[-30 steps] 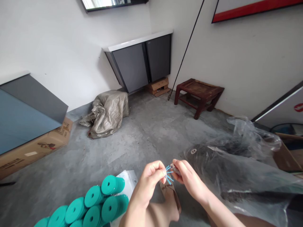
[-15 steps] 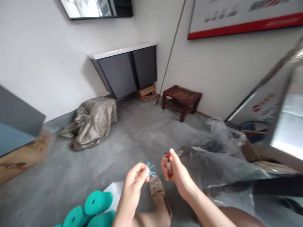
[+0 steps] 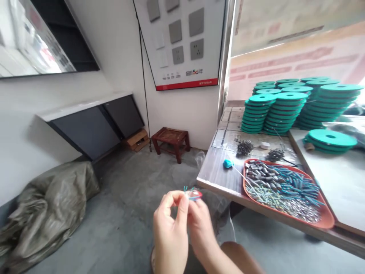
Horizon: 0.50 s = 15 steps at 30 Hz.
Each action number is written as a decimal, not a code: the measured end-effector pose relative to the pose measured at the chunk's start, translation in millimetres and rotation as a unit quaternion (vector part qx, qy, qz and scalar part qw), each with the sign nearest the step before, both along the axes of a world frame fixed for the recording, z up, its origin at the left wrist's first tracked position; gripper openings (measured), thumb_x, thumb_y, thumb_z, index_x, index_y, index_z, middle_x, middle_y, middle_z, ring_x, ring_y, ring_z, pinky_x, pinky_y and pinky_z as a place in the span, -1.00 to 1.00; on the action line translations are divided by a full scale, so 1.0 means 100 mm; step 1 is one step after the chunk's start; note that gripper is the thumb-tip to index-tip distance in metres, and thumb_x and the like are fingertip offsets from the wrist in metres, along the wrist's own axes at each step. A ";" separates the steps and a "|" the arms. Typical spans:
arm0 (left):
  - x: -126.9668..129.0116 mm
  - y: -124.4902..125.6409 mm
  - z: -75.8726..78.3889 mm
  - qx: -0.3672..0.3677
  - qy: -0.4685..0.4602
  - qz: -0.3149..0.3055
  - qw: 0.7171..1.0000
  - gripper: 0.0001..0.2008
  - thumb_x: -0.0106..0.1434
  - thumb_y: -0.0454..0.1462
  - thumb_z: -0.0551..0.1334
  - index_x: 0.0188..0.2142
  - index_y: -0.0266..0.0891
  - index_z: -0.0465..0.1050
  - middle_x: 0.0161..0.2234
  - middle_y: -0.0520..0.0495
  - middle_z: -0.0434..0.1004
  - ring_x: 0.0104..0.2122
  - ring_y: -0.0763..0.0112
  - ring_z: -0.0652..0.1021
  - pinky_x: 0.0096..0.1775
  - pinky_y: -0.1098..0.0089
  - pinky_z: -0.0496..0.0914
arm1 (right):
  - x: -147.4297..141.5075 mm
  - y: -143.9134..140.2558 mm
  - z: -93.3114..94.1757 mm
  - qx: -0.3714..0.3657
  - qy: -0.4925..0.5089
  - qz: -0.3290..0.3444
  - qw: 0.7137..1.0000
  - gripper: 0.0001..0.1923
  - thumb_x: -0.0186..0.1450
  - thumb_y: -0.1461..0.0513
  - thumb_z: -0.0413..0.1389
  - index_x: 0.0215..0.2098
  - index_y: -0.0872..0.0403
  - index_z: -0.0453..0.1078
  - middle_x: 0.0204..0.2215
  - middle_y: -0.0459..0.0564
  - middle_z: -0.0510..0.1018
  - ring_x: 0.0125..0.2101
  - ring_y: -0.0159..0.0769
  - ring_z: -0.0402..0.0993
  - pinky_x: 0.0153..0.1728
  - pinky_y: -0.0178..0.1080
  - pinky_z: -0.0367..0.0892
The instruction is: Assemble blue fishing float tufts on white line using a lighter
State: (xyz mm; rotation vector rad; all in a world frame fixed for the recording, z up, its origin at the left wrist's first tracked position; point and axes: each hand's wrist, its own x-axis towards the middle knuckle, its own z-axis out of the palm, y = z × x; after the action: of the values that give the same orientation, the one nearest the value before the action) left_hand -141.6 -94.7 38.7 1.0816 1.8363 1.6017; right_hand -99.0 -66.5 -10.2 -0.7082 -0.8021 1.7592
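Note:
In the head view, my left hand point(image 3: 172, 228) pinches a small bunch of thin blue strands point(image 3: 185, 188) between thumb and fingertips, and their ends stick out past the fingers. My right hand point(image 3: 202, 224) is close behind and to the right of it, wrapped round a lighter. Only the lighter's red part point(image 3: 197, 194) shows, right by the strands; the left hand hides much of the rest. I cannot make out a flame.
To the right, a table point(image 3: 212, 177) bears an orange tray point(image 3: 327, 219) of small metal and blue pieces, plus stacks of green discs point(image 3: 258, 114). A blue thread bundle point(image 3: 227, 164) lies beside the tray. A wooden stool point(image 3: 171, 136), a grey cabinet point(image 3: 85, 127) and a crumpled sack point(image 3: 57, 201) stand ahead and left.
My view has turned right, bringing the table with the tray and green discs into sight. My hands have come together, the lighter now close to the blue strands.

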 end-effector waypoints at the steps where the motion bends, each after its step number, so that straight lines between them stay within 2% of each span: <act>1: 0.08 0.02 -0.02 0.014 -0.038 0.007 0.999 -0.75 0.13 -0.09 0.21 -0.46 -0.25 0.41 -0.57 0.00 0.40 -0.54 0.42 0.43 -0.48 0.49 0.32 | 0.12 0.00 0.06 -0.004 0.032 -0.006 0.999 -0.73 0.12 0.08 0.18 -0.42 0.14 0.36 -0.56 -0.16 0.37 -0.55 -0.48 0.26 -0.50 -0.39 0.24; 4: 0.37 0.08 -0.05 0.048 -0.169 0.004 0.984 -0.70 0.09 -0.06 0.24 -0.50 -0.27 0.36 -0.62 0.03 0.36 -0.62 0.50 0.38 -0.57 0.54 0.28 | 0.46 -0.02 0.18 -0.030 0.072 -0.032 0.996 -0.66 0.04 0.12 0.26 -0.26 0.09 0.38 -0.55 -0.16 0.41 -0.53 -0.48 0.28 -0.47 -0.42 0.24; 6: 0.60 0.13 -0.04 0.063 -0.224 0.000 0.973 -0.70 0.05 -0.06 0.27 -0.49 -0.28 0.36 -0.59 0.01 0.39 -0.60 0.48 0.41 -0.55 0.54 0.31 | 0.65 -0.02 0.22 -0.037 0.064 -0.072 0.995 -0.65 0.00 0.14 0.30 -0.28 0.08 0.40 -0.55 -0.15 0.44 -0.53 -0.47 0.31 -0.48 -0.42 0.26; 10: 1.03 0.26 0.04 0.087 -0.225 -0.005 0.971 -0.74 0.04 -0.11 0.29 -0.51 -0.28 0.38 -0.57 0.02 0.43 -0.55 0.49 0.44 -0.49 0.55 0.36 | 1.00 0.08 0.31 -0.025 0.046 -0.160 0.986 -0.75 -0.05 0.18 0.31 -0.43 0.11 0.43 -0.53 -0.10 0.49 -0.53 -0.44 0.35 -0.49 -0.40 0.28; 15: 1.47 0.38 0.11 0.088 -0.227 -0.041 0.969 -0.77 0.04 -0.14 0.29 -0.52 -0.28 0.39 -0.57 -0.01 0.47 -0.54 0.46 0.48 -0.47 0.53 0.37 | 1.43 0.20 0.43 -0.027 0.012 -0.247 0.968 -0.76 -0.11 0.17 0.32 -0.52 0.13 0.44 -0.59 -0.09 0.50 -0.57 -0.43 0.35 -0.54 -0.40 0.29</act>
State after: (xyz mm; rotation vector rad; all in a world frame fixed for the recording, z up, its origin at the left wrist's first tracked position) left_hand 5.7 -56.6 49.4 0.7641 1.3541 1.8070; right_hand 43.6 -46.3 33.0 -0.8389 -0.5040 1.3363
